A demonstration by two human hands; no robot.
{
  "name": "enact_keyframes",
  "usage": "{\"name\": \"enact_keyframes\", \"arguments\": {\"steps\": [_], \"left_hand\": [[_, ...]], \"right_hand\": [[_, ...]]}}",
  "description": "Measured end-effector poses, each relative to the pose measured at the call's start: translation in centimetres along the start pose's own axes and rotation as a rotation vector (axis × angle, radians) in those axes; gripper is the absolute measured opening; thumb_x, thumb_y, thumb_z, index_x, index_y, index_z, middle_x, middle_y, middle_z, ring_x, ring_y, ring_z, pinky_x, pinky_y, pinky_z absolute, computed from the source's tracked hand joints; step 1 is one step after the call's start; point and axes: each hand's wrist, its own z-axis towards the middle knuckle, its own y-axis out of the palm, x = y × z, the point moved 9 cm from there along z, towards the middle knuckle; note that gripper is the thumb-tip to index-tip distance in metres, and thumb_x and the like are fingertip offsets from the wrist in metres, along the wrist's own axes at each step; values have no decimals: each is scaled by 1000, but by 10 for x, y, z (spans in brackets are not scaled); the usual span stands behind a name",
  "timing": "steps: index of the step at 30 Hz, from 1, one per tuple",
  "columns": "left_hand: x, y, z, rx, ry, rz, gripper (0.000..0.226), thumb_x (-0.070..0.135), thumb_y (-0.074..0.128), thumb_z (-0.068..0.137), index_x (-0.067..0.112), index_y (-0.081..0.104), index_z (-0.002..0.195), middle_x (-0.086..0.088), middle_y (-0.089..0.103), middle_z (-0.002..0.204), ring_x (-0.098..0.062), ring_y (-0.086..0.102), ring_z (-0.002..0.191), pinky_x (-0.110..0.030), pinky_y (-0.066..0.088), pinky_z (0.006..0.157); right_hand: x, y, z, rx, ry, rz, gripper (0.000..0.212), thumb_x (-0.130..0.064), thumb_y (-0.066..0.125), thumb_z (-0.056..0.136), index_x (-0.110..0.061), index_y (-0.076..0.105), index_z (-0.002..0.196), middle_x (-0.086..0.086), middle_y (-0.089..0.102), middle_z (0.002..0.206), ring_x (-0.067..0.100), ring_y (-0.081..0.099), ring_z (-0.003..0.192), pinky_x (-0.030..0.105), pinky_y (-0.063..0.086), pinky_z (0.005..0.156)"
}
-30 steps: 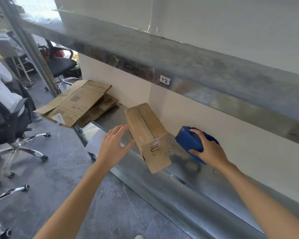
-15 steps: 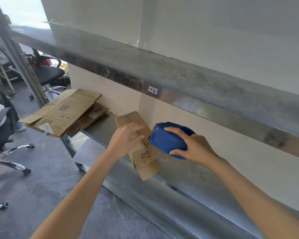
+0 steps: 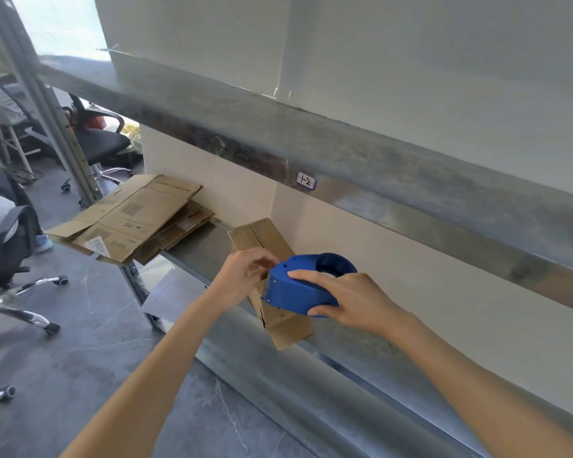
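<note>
Your right hand (image 3: 354, 299) gripped the blue dispenser (image 3: 298, 289), with the fingers laid over its top and the thumb under its near edge. The dispenser's nose sat against the box (image 3: 265, 239), over its near half. Your left hand (image 3: 242, 282) had its fingers curled on the box top, just beside that nose; tape between them could not be made out. The box lay on the shelf (image 3: 205, 246), its near end jutting past the front lip. Flat cartons (image 3: 129, 219) were stacked further left, apart from the box.

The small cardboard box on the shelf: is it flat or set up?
Set up: the box shows full sides, and its top flaps meet.
</note>
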Motion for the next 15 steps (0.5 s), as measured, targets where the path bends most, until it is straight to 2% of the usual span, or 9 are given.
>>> {"name": "enact_keyframes", "arguments": {"steps": [4, 8, 10, 12, 15], "left_hand": [[-4, -2, -3, 0, -31, -28, 35, -18, 54, 83, 13, 68, 93, -1, 71, 97, -13, 65, 95, -30, 52, 91], [-10, -2, -4, 16, -57, -58, 28, -14, 56, 86, 11, 69, 92, -3, 71, 95, -14, 65, 93, -25, 51, 85], [-13, -3, -4, 38, -60, -70, 27, -12, 57, 87, 13, 68, 88, -1, 70, 92, -9, 65, 90, -16, 49, 78], [-15, -2, -6, 52, -59, -61, 30, -12, 56, 88, 16, 66, 85, 4, 68, 86, 1, 62, 84, -9, 46, 73], [-18, 0, -11, 84, -45, -45, 32, -6, 60, 90, 24, 64, 82, 10, 67, 83, 4, 61, 81, -9, 45, 73]], "right_hand": [[-1, 3, 1, -15, -3, 21, 74, -53, 59, 91, -63, 3, 139, -11, 65, 119, 18, 65, 84, 29, 48, 66], [-1, 5, 2, -36, 9, 48, 74, -55, 58, 91, -64, 3, 140, -12, 63, 123, 17, 64, 89, 29, 50, 71], [-2, 7, 3, -66, 12, 71, 73, -55, 56, 91, -65, 3, 140, -11, 66, 113, 13, 62, 80, 26, 48, 68], [-2, 6, 2, -88, 7, 88, 73, -54, 54, 93, -65, 1, 141, -8, 68, 100, 6, 52, 63, 22, 41, 61], [0, 0, 1, -83, -8, 39, 72, -54, 51, 94, -65, -2, 141, -10, 65, 93, 7, 43, 59, 25, 39, 60]]}}
